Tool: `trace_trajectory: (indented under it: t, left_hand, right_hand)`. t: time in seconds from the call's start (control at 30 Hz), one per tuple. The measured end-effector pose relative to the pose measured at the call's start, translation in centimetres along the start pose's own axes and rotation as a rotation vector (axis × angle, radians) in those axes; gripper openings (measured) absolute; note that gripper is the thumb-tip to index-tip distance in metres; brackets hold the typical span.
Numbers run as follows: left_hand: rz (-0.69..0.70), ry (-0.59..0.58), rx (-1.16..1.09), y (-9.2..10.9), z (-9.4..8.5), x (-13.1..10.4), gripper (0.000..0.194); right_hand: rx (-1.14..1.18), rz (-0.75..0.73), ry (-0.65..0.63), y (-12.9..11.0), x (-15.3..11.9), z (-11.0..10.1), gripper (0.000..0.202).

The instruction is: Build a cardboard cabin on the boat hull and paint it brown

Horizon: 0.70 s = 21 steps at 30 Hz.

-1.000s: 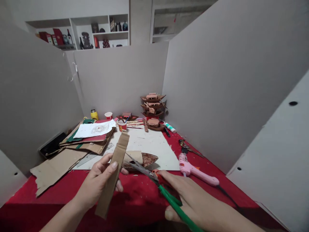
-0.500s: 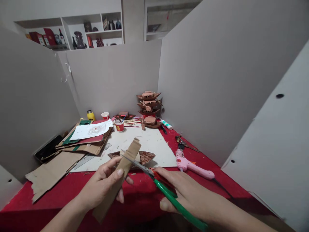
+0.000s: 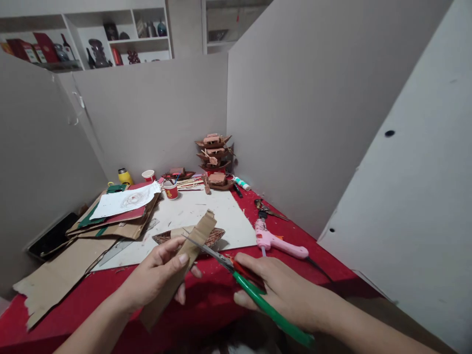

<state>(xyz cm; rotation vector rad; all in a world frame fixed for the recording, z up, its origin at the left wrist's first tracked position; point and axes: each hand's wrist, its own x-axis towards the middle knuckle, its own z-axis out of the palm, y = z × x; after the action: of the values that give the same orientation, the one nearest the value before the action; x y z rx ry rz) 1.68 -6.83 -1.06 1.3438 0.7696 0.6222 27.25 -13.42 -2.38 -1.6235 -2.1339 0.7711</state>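
My left hand [image 3: 162, 273] grips a tan cardboard strip [image 3: 201, 231] between thumb and fingers, its upper end tilted to the right. In my right hand [image 3: 276, 285] is a pair of scissors [image 3: 254, 292] with one green and one red handle. The scissor blades lie across the strip just above my left thumb; whether they have cut into it I cannot tell. Behind the strip a small brown model boat [image 3: 216, 238] sits at the near edge of the white board [image 3: 236, 216], partly hidden by the strip and my left hand.
A pink glue gun [image 3: 280, 243] lies to the right on the red cloth [image 3: 228, 314]. Cardboard sheets [image 3: 66, 270] and a sketch [image 3: 125, 199] are piled at left. Stacked model boats [image 3: 214, 152], a red paper cup [image 3: 170, 189] and thin sticks [image 3: 190, 183] stand or lie at the back.
The camera view has turned slightly right, so the surroundings shift left in the picture. Both hands keep nearly the same hold, with the scissors still across the cardboard strip.
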Motion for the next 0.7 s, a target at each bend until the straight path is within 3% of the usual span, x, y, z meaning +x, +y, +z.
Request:
trace_trajectory:
  t: [0.23, 0.37, 0.53, 0.7]
  left_hand:
    - [-0.076, -0.107, 0.036, 0.7, 0.3, 2.4, 0.046]
    - [-0.121, -0.089, 0.018, 1.1, 1.1, 3.7, 0.058]
    - [-0.171, -0.149, 0.035, 1.6, 1.5, 5.7, 0.047]
    - [-0.209, -0.232, 0.041, 2.3, 1.6, 7.0, 0.033]
  right_hand:
    - [0.177, 0.084, 0.000, 1.2, -0.3, 0.1, 0.031]
    - [0.320, 0.092, 0.025, 2.4, -0.5, 0.6, 0.033]
    - [0.553, 0.075, 0.015, 3.7, -0.4, 1.0, 0.041]
    - [0.607, 0.081, 0.071, 4.2, -0.3, 1.3, 0.050]
